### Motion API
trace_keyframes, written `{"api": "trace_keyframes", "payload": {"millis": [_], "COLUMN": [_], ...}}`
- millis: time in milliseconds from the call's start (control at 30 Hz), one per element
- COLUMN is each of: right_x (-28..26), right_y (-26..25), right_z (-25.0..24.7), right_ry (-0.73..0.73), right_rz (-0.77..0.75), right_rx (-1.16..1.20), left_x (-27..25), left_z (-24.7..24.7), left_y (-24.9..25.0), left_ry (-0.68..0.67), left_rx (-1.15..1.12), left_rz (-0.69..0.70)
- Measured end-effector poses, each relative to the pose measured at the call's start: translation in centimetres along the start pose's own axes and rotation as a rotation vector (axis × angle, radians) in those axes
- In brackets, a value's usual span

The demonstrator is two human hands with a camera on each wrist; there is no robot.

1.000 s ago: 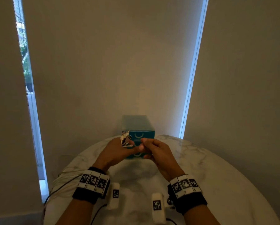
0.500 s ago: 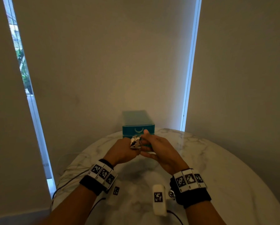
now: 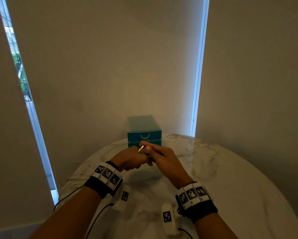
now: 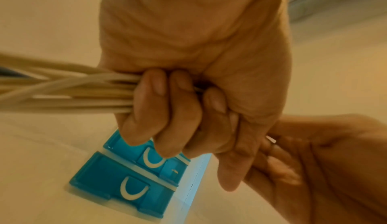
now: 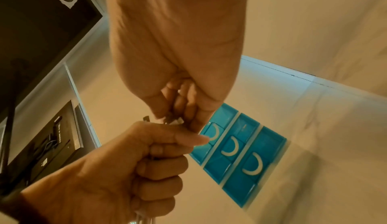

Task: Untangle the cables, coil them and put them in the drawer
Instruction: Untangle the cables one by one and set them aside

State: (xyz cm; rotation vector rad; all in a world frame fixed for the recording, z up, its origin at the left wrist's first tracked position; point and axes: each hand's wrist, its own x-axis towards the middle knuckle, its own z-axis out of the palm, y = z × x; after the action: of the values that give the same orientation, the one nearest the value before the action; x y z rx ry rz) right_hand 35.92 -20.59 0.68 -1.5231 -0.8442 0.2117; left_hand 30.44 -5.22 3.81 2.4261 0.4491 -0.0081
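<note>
My left hand point(image 3: 132, 158) grips a bundle of several white cables point(image 4: 69, 93) in a tight fist point(image 4: 178, 111), the strands running out to the left in the left wrist view. The cable plugs point(image 3: 143, 150) stick up out of the fist. My right hand point(image 3: 159, 156) pinches those plug ends point(image 5: 175, 120) just above the left fist point(image 5: 146, 161). Both hands hover over the marble table point(image 3: 213, 178), just in front of the blue drawer unit point(image 3: 144, 133), whose three drawers point(image 5: 240, 153) with white handles are all closed.
The round table's edge curves close on the left and right. A wall with blinds stands right behind the drawer unit. Black cords point(image 3: 96, 219) run from the wrist devices off the near edge. A dark screen point(image 5: 41, 20) shows in the right wrist view.
The head view has tilted, so hands sit lower in frame. The left hand has closed into a tighter fist on the bundle, and the right hand has moved onto the plug ends.
</note>
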Motion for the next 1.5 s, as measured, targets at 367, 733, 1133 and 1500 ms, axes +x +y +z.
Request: {"api": "trace_keyframes", "payload": {"millis": [367, 733, 1133, 1500], "right_x": [-0.4, -2.2, -2.4, -1.8], "right_y": [3.5, 5.0, 2.6, 4.0], "right_z": [-1.9, 3.8, 1.9, -1.9], "right_ry": [0.083, -0.127, 0.156, 0.013], "right_rz": [0.354, 0.275, 0.419, 0.275], "right_rx": [0.766, 0.924, 0.995, 1.088], "left_x": [0.4, 0.5, -1.2, -1.6], "left_z": [1.2, -0.5, 1.3, -1.3], "left_y": [1.3, 4.3, 9.4, -3.2], "left_ry": [-0.139, -0.210, -0.255, -0.443], "left_rx": [-0.136, 0.339, 0.466, 0.337], "left_rz": [0.048, 0.118, 0.238, 0.120]}}
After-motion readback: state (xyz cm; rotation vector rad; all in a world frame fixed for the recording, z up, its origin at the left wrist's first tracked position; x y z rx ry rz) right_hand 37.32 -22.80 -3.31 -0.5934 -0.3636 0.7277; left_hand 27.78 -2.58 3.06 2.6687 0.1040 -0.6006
